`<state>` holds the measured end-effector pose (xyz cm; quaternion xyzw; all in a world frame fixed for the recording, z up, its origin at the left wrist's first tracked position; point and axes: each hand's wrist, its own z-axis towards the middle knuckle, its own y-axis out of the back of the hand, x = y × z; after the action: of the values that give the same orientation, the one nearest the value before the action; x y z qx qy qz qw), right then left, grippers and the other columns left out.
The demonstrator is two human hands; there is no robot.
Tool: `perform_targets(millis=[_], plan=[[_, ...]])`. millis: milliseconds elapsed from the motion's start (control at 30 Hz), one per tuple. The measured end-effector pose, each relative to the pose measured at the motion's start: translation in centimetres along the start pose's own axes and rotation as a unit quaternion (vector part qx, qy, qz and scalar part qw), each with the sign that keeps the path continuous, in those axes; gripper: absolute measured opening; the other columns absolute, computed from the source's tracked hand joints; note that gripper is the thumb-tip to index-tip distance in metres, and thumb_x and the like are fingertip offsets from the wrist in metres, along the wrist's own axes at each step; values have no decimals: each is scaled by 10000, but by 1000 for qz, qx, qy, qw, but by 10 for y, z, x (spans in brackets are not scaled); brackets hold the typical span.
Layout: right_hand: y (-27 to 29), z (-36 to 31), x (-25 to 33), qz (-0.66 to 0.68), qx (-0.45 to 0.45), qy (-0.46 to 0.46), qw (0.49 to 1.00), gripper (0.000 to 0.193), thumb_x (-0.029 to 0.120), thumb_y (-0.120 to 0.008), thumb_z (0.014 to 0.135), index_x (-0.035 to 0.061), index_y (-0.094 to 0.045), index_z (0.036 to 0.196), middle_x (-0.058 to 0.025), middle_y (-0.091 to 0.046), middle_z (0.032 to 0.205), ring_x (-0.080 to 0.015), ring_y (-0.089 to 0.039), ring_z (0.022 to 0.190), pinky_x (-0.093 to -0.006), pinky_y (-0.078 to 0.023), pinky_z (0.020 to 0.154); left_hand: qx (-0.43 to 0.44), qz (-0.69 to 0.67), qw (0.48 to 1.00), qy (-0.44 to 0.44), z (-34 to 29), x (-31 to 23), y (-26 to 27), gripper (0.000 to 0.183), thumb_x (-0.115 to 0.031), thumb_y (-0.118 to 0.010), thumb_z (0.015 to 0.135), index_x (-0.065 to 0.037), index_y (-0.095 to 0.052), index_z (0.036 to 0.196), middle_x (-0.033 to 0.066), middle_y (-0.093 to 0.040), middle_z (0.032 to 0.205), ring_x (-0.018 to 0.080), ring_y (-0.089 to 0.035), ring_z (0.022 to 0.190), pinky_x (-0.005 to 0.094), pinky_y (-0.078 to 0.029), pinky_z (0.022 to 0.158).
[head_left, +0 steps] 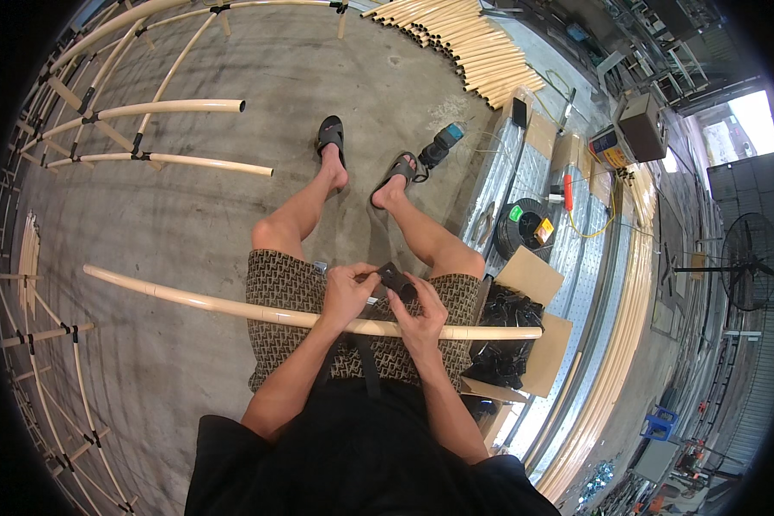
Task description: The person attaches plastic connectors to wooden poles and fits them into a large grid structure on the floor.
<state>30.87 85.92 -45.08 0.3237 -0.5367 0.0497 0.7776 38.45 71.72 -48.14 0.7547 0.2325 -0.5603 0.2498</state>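
Observation:
A long beige pipe (pixel 189 299) lies across my lap, with both my forearms over it. Above the pipe, between my knees, a small black pipe-joint piece (pixel 396 282) is held up in my fingers. My left hand (pixel 346 297) pinches its left end between thumb and fingertips. On its other side my right hand (pixel 421 320) grips it, thumb in front and fingers around the edge. A small shiny bit shows beside the left hand, too small to name.
To my right stands an open cardboard box (pixel 549 357) of black parts, beside a black spool (pixel 522 225) on stacked metal lengths. A blue-and-black power tool (pixel 441 144) rests near my right foot. Pipe frames (pixel 172 107) stand at left; cut pipes (pixel 482 60) lie beyond.

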Motion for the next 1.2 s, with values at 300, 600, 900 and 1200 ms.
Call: perform_targets(millis=[300,600,900,1200], plan=[[0,-1,1,3,-16,-12,1000,304,43,-811,828,-80,-706,1085,-192,-724,1013,-245,-726,910,-320,-565,821,4,-9,1000,-19,-3,9,-5,224,-77,-699,876,75,-754,1031,159,-767,815,141,-716,710,279,-549,657],[-3,-3,-3,1,-37,5,999,280,39,-811,818,-89,-707,1044,-199,-726,982,-265,-729,867,-334,-577,787,36,1,999,1,-2,4,-2,259,-92,-705,861,76,-746,1054,165,-765,830,158,-713,701,298,-550,652],[-2,-4,-1,-2,-32,7,999,290,27,-824,804,-91,-708,1041,-188,-730,970,-238,-726,852,-327,-578,780,52,-22,998,41,0,10,-4,214,-52,-703,852,81,-740,1016,130,-744,785,138,-670,648,298,-518,599],[-7,-2,1,2,-40,19,999,312,33,-831,801,-90,-706,1060,-179,-732,991,-230,-725,872,-326,-575,800,27,-61,997,28,0,13,-6,187,-17,-673,865,86,-729,1011,105,-726,759,119,-658,628,275,-506,571]])
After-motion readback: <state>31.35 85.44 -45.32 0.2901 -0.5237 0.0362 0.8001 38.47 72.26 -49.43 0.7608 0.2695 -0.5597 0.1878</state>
